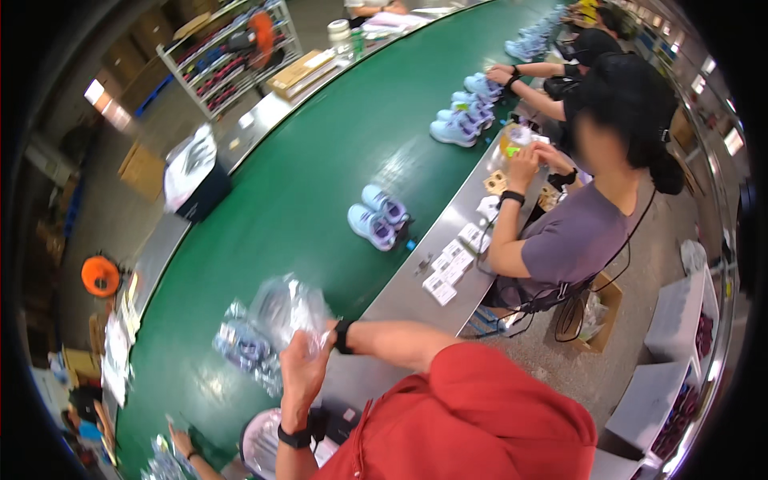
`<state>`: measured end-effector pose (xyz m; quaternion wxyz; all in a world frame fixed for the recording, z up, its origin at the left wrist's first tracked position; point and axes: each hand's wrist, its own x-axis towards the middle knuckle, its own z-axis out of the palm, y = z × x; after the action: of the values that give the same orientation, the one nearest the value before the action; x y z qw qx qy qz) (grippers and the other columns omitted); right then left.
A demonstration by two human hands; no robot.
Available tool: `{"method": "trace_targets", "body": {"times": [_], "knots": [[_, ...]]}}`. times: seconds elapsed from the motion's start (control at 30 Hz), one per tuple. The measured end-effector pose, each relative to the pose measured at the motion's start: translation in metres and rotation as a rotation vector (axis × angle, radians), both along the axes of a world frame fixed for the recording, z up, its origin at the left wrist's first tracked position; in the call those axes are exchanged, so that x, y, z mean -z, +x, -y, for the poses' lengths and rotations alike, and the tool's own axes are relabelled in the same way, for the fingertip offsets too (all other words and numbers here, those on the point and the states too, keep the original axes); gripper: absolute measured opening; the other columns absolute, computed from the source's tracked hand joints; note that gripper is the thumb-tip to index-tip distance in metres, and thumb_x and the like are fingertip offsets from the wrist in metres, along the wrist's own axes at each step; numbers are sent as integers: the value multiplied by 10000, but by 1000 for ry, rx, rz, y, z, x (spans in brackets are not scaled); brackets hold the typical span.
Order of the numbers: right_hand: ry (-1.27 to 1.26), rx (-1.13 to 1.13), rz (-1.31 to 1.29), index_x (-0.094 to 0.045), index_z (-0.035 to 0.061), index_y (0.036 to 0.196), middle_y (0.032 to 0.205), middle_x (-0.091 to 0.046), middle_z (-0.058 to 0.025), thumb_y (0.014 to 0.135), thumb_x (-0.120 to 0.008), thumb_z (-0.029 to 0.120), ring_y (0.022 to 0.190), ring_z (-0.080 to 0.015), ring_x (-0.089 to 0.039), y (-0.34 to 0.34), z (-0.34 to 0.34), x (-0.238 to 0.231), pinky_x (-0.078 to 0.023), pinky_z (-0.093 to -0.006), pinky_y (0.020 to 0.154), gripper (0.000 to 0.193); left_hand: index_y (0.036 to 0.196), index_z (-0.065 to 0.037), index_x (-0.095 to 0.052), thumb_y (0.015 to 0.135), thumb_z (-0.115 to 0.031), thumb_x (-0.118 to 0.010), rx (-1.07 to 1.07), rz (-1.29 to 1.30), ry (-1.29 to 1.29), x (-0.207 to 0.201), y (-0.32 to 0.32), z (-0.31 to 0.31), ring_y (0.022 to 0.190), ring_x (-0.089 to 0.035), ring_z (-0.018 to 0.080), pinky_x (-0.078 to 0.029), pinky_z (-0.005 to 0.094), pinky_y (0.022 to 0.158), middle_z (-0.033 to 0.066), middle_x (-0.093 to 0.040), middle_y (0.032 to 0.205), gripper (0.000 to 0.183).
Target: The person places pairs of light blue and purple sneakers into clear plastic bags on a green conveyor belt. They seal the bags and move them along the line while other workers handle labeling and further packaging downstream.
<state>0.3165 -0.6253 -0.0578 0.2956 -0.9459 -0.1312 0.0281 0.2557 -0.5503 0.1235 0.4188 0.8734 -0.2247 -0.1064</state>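
Note:
My left hand is closed on the gathered edge of a clear plastic bag. Beside it my right hand also closes on the bag, its fingers partly hidden by the film. The bag is puffed out above the green conveyor belt, and I cannot make out what is inside. Just left of it, light blue shoes wrapped in clear plastic lie on the belt. Farther along stands an unwrapped pair of light blue shoes.
White printed cards lie on the metal side table. At right, a co-worker in a purple shirt handles small items. More blue shoes line the belt beyond. A plastic-lined bin stands by my left arm. Another person's hand reaches in lower left.

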Motion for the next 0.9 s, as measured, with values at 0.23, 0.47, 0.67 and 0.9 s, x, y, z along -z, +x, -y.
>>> {"method": "trace_targets", "body": {"times": [0.23,0.47,0.67,0.9], "knots": [[14,-99,-54,-642,83,1009,944,-630,-181,780,-575,344,803,-308,-609,36,-42,50,-481,-426,739,354,856,-47,-564,870,-165,-578,-367,-354,-354,44,44,-28,444,-451,104,-357,244,410,9,-499,572,120],[857,108,-765,-584,48,989,873,-578,-32,890,-493,511,733,-131,-555,-37,63,-30,-470,-286,658,482,862,-83,-532,939,-163,-491,-610,-606,-770,81,51,-41,509,-412,67,-332,237,428,-43,-433,631,118],[1091,-47,-555,-575,49,774,624,-558,-13,934,-497,328,593,-100,-536,-65,74,-95,-446,-262,586,331,845,-76,-529,913,-133,-523,-498,-518,-876,85,45,-1,639,-483,73,-402,233,543,-32,-492,727,89],[-118,215,363,-595,63,786,761,-577,-123,765,-617,264,756,-313,-584,-86,122,-94,-463,-437,672,203,780,-62,-507,867,-75,-540,-292,-273,-715,81,42,-25,550,-396,49,-317,211,474,-43,-458,665,93]]}}
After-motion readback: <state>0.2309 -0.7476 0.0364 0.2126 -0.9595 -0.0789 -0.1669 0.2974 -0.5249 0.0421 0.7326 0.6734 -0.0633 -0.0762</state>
